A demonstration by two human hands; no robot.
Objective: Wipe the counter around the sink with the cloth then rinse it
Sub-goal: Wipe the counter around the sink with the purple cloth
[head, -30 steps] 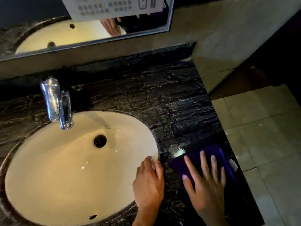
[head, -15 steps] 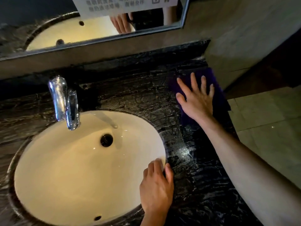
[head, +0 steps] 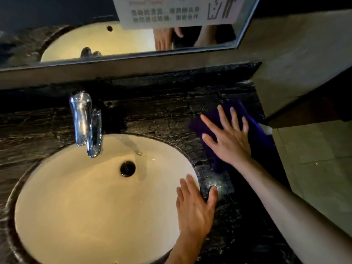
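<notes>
My right hand [head: 227, 141] lies flat, fingers spread wide, palm pressing the purple cloth [head: 257, 134] onto the dark marble counter [head: 163, 121] to the right of the sink [head: 91, 197], near the wall corner; nothing is pinched, just pressed. The forearm stretches back toward the lower right. My left hand [head: 194, 208] rests open over the sink's right rim, fingers on the basin edge, thumb on the counter, holding nothing. I count one cloth, one sink, one chrome faucet [head: 85, 122], one drain [head: 128, 168], and one mirror [head: 57, 35] bearing one notice [head: 177, 12].
</notes>
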